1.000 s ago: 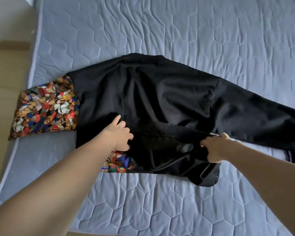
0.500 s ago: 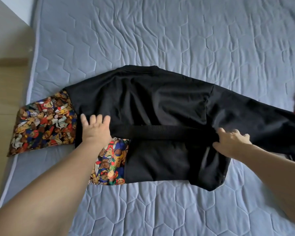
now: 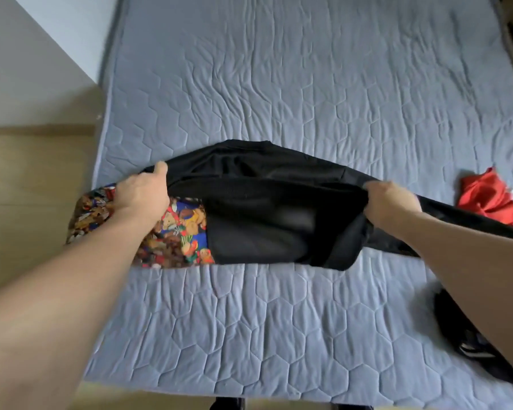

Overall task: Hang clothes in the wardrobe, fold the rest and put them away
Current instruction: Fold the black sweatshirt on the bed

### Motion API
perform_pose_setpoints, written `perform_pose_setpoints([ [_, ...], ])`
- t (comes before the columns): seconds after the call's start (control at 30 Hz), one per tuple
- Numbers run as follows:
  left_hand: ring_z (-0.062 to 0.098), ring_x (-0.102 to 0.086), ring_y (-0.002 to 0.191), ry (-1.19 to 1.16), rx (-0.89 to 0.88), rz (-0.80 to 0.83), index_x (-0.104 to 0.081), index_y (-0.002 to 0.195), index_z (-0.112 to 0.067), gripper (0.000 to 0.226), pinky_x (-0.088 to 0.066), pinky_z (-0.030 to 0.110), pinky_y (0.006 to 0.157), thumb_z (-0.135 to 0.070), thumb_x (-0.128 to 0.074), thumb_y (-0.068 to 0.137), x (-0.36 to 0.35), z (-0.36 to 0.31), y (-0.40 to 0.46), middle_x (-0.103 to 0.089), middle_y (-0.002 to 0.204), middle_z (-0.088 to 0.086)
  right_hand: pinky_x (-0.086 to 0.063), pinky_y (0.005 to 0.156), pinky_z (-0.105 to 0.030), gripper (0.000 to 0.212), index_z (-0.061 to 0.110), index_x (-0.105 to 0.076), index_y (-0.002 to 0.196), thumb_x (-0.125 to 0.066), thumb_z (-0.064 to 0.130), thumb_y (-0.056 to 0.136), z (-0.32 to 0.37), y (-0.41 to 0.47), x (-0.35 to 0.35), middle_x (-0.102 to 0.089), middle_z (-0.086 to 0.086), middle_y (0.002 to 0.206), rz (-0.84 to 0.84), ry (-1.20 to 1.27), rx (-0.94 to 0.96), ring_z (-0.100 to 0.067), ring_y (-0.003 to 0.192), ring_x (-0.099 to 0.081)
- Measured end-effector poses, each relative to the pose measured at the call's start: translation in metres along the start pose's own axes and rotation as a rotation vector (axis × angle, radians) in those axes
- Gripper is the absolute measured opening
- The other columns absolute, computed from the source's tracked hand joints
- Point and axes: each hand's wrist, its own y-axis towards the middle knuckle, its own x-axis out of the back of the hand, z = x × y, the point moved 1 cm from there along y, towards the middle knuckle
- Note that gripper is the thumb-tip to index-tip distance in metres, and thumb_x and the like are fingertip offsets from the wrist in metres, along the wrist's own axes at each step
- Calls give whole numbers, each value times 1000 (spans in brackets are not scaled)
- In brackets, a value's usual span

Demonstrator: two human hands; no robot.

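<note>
- The sweater (image 3: 267,208), black with cartoon-print panels, lies across the bed (image 3: 279,84), its bottom half folded up over the chest; one print sleeve runs off the bed's left edge.
- The left hand (image 3: 144,193) grips the left side of the fold, thumb on top and fingers tucked under the cloth.
- The right hand (image 3: 393,202) has its fingers curled round a bunch of black cloth at the right side, near the sleeve seam.
- The sweater looks soft and limp, fairly thick (a ribbed hem shows along the fold), so it will likely sag between the hands and wrinkle if pulled unevenly.
- The best hold is probably at both ends of the fold, as now, keeping the layers pinched together.
- A red garment (image 3: 489,199) lies to the right, apart from the sweater.
</note>
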Motion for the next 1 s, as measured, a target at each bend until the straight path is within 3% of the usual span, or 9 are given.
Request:
perform_pose_setpoints([
  [0.13,28,-59,106,-7,-142,-111,-63,106,-19,22,-37,38,96,-15,-59,84,55,29,-67,-68,105,8,-39,60,-33,32,19,-44,108,-50,4,81,17,-50,81,-62,-10,85,-197,10,215,-31,71,-56],
  [0.2,24,-60,100,45,-167,249,-65,99,-18,15,-36,35,97,-17,-54,89,53,35,-122,-66,99,5,-49,70,-35,38,29,-46,121,-52,17,86,25,-94,87,-64,-6,91,92,-54,326,-30,80,-61],
  [0.27,21,-53,71,53,-205,675,-60,84,-11,17,-41,34,76,-9,-45,92,45,38,-186,-53,78,7,-51,87,-34,24,25,-59,111,-52,25,88,32,-145,78,-64,-3,100,439,-285,406,-27,92,-62],
  [0.33,17,-31,50,82,-254,863,-41,65,-10,28,-32,32,60,-2,-39,92,49,45,-242,-33,61,6,-44,92,-29,27,18,-60,115,-53,19,89,34,-194,71,-60,-3,114,644,-471,382,-25,106,-58],
  [0.57,30,-63,97,-171,113,367,-67,100,-17,25,-52,37,83,-9,-48,86,77,79,-216,-67,105,8,-44,69,-30,23,20,-62,110,-54,21,89,38,-196,109,-62,3,106,321,-457,221,-22,101,-61],
  [0.73,26,-58,103,27,-88,49,-68,105,-22,28,-44,34,84,-12,-52,85,83,93,-242,-66,107,0,-42,63,-26,9,19,-55,89,-48,13,87,32,-214,111,-53,4,87,371,-481,231,-19,80,-55],
  [0.83,21,-58,98,71,-206,445,-60,114,-22,34,-42,32,87,-7,-44,89,49,76,-300,-61,107,0,-42,71,-23,11,17,-56,96,-46,14,92,27,-257,69,-50,3,90,646,-598,260,-20,89,-52],
  [0.9,18,-48,67,94,-282,779,-58,98,-15,25,-44,32,80,-3,-40,86,27,62,-335,-50,80,1,-38,81,-26,27,13,-55,118,-44,13,93,27,-283,40,-50,3,105,833,-659,294,-22,106,-52],
  [1.0,19,-38,62,21,-305,925,-49,80,-12,18,-36,30,65,1,-36,83,13,44,-335,-42,76,3,-43,88,-30,39,13,-53,127,-42,11,90,38,-286,12,-55,-3,128,867,-603,310,-23,110,-55],
])
